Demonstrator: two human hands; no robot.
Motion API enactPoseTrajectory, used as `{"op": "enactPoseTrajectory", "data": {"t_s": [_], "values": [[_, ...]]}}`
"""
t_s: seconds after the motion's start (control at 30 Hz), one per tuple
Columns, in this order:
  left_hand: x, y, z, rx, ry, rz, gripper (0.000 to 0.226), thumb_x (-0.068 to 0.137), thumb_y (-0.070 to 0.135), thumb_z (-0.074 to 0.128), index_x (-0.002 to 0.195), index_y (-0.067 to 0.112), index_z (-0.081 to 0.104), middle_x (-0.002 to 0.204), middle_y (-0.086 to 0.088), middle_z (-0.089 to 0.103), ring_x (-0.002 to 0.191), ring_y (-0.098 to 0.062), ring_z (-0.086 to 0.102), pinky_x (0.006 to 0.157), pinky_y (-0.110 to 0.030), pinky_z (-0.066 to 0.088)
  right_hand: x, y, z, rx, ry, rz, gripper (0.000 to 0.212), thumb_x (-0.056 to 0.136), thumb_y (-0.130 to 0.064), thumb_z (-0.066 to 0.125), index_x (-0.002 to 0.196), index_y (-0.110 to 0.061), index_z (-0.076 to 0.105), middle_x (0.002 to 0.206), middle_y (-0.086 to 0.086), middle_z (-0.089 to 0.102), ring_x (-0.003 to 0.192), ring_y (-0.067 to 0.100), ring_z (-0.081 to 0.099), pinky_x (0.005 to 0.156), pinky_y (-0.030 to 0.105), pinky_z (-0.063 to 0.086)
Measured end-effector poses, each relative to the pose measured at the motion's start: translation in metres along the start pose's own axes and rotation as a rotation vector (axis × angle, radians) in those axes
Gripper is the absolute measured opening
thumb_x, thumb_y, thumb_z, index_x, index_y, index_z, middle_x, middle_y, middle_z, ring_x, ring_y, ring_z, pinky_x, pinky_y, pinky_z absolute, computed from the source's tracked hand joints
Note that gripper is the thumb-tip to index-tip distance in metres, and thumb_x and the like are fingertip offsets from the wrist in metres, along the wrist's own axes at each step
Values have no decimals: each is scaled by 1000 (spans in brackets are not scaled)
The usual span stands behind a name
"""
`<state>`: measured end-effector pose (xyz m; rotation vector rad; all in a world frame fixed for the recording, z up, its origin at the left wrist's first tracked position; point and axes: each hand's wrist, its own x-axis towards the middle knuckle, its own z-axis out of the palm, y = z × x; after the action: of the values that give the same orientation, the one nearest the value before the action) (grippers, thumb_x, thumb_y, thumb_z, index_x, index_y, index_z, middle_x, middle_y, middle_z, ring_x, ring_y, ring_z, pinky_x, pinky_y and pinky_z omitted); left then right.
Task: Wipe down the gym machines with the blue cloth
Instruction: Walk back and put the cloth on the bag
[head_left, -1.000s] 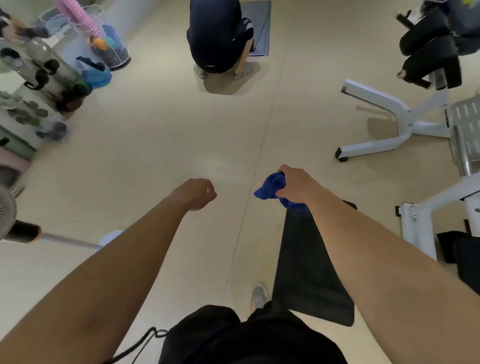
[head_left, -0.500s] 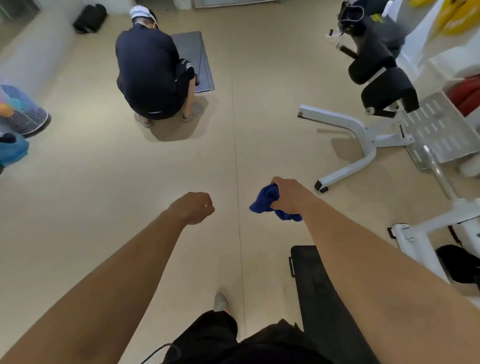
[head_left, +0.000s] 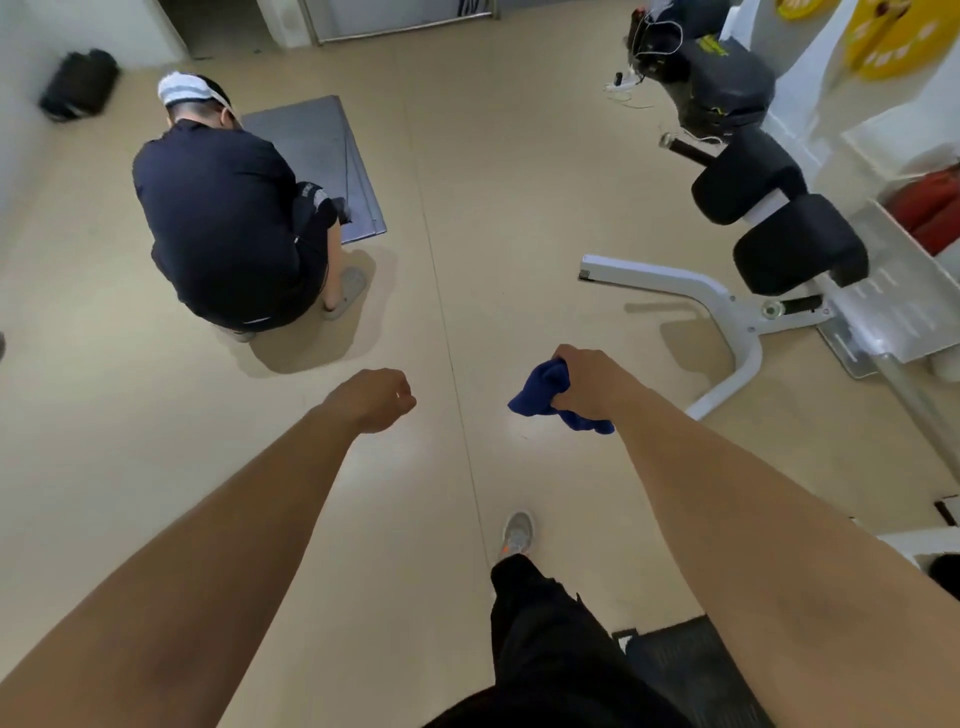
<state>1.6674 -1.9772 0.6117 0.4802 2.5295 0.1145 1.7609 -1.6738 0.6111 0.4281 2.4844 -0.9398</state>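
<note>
Shoe (head_left: 518, 534) stepped forward; right hand (head_left: 592, 382) grips blue cloth (head_left: 543, 395).

Much of the blue cloth (head_left: 543, 400) hidden within the right hand (head_left: 592, 382), gym machine (head_left: 727, 306) cut off at the right edge, black mat (head_left: 670, 670) cropped at the bottom, black bag (head_left: 78, 91) blurred.

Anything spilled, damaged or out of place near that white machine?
No spill or damage shows. One oddity: loose white cables hang over the black equipment behind the white machine and trail onto the floor. The right hand holds the blue cloth.
</note>
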Motion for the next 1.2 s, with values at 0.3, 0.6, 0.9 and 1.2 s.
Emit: {"op": "enactPoseTrajectory", "data": {"t_s": [0.3, 0.6, 0.9, 1.2], "values": [[211, 43, -143, -19, -49, 69, 34, 97, 42, 47, 121, 22, 59, 120, -1, 62, 101, -20, 57, 90, -39, 50, 196, -42, -156, -11, 45, 76, 34, 65, -28, 68, 63, -35, 35, 56, -2, 48, 33, 16, 37, 38, 22, 38], [467, 56, -270, 52, -60, 173, 31, 97, 42, 46, 118, 23, 58, 118, 0, 61, 100, -19, 54, 83, -35, 47, 402, -76, -286, 13, 58, 101, 22, 74, -15, 59, 85, -31, 47, 67, 0, 49, 49, 19, 41, 40, 19, 32], [705, 75, -437, 138, -101, 265, 27, 96, 38, 47, 112, 22, 61, 106, 3, 63, 96, -19, 57, 84, -36, 50, 596, -133, -445, 50, 205, 106, 37, 78, -16, 63, 111, -25, 51, 100, 1, 63, 85, 23, 64, 75, 45, 59], [953, 155, -553, 180, -65, 316, 18, 92, 38, 48, 101, 28, 60, 100, 6, 64, 94, -19, 58, 85, -35, 51, 798, -93, -595, 53, 235, 203, 37, 79, -13, 61, 114, -20, 51, 103, 3, 61, 84, 26, 62, 62, 33, 50]]}}
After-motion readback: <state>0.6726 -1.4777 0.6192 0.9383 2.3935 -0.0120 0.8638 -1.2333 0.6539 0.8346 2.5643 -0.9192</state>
